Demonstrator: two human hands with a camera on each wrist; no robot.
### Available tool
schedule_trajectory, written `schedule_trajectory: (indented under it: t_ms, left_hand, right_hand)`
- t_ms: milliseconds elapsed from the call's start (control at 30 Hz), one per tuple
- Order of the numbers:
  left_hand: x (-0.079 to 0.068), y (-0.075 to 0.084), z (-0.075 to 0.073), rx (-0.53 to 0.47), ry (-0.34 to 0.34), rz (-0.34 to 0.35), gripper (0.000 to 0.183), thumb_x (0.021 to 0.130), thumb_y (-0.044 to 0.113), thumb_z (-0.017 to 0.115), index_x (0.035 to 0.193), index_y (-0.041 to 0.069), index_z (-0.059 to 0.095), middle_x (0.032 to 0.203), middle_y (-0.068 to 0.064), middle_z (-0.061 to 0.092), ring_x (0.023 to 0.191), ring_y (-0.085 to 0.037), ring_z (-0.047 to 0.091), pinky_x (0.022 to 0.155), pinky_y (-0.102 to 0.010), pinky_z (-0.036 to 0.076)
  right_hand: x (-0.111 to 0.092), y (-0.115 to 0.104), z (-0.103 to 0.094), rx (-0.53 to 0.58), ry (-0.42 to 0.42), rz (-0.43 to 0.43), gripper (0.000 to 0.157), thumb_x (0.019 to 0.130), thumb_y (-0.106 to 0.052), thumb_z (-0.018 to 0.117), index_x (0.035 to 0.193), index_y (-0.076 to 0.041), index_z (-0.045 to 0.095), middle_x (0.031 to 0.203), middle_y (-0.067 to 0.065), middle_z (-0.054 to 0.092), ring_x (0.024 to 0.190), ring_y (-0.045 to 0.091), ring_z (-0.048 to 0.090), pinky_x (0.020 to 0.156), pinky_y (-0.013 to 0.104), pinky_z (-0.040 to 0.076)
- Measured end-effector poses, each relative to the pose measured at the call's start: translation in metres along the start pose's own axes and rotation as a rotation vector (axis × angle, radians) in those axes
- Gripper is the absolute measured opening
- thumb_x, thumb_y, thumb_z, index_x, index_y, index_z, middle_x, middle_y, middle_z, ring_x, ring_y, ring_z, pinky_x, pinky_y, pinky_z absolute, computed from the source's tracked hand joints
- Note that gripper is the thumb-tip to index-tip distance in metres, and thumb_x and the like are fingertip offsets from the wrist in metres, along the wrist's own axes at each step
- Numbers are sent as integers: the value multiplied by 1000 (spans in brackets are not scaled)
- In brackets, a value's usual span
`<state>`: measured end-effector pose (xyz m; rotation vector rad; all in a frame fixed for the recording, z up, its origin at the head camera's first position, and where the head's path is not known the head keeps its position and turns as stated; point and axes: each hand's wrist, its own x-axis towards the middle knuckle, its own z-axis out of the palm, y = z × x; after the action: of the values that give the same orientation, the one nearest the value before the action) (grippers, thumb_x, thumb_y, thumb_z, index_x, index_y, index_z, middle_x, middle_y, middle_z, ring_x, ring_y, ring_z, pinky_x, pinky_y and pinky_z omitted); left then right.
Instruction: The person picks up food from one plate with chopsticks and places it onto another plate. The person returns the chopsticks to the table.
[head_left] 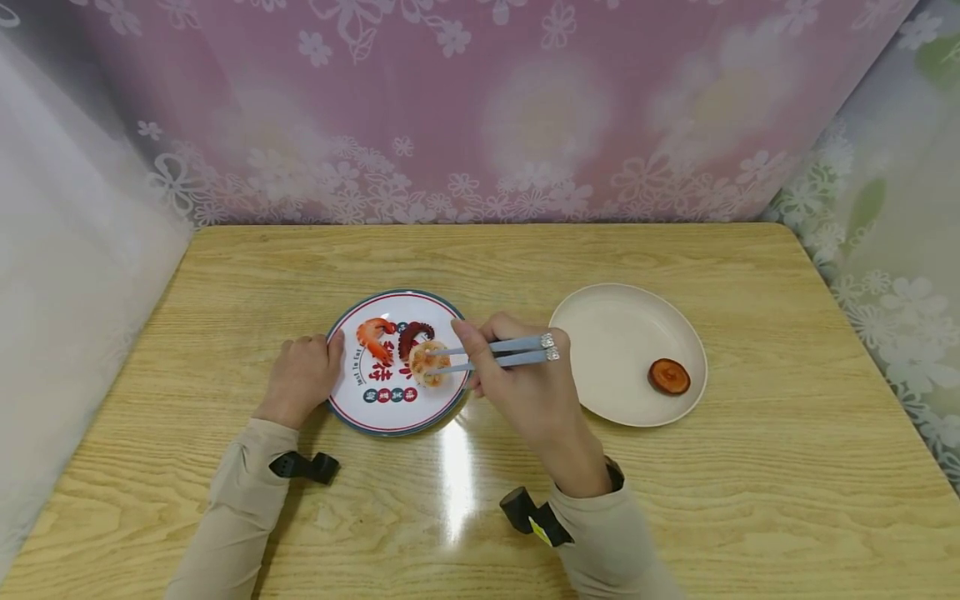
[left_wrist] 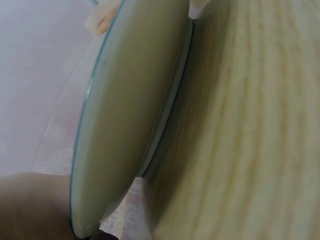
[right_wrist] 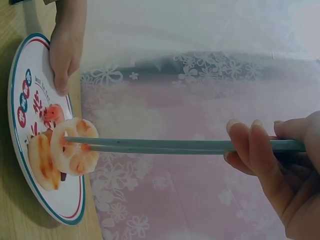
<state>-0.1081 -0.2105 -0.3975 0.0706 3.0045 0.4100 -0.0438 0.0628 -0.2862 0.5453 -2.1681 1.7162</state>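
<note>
Closely curled right fingers (right_wrist: 264, 162), gripping chopsticks (right_wrist: 165, 146)

Holds chopsticks (right_wrist: 165, 146) in the right grip (right_wrist: 272, 175) at four o'clock, with tips toward nine, against a lotus slice (right_wrist: 72, 157). Holds the plate (right_wrist: 70, 200) by its rim with the left grip (right_wrist: 67, 52) at ten o'clock.

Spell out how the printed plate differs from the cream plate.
The printed plate is white with lettering and a red-and-dark-banded rim; the cream plate is plain. The printed plate carries a shrimp and a dark curled tentacle, among other food; the cream plate shows one brown round piece. The left hand touches the printed plate's edge; neither hand touches the cream plate. Both rest on the wooden table.
</note>
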Motion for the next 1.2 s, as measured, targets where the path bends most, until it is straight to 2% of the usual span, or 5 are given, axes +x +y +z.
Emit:
schedule_trajectory:
  t_ms: [233,433,700,967,1200]
  left_hand:
    - [1,0,0,-2,-8,-5,52,106,26,29,95,-16,57,97,-36,59,100,-52,53,93,-55,38]
    - [0,-1,0,-6,-5,-8,52,106,26,29,94,-16,57,98,-37,59,101,-53,53,92,-56,38]
    - [1,-2,1,-11,1,-5,52,105,26,29,93,-16,57,97,-36,59,99,-52,54,92,-56,39]
    - [1,-2,2,-13,16,7,52,105,26,29,93,-16,57,96,-37,59,98,-53,54,92,-56,39]
    - [1,-1,0,-14,-3,-9,54,106,27,27,98,-17,57,100,-37,59,101,-54,53,94,-56,38]
  right_hand:
    - [-2,4,11,43,-34,0,32,91,-8,67,62,-2,55,49,8,53,42,7,58,39,24,46]
    - [-6,5,20,69,-83,22,34,92,-13,66,62,-4,55,49,3,54,43,6,58,40,24,47]
    - [-8,8,30,70,-129,-35,28,91,-8,67,64,-4,59,51,0,55,46,2,58,42,22,47]
    - [-9,14,37,69,-126,-68,24,91,-7,66,68,-4,61,57,1,59,47,0,58,44,20,48]
    - [-11,16,43,128,-117,-88,24,90,-5,67,67,-5,59,55,1,59,48,2,58,45,21,49]
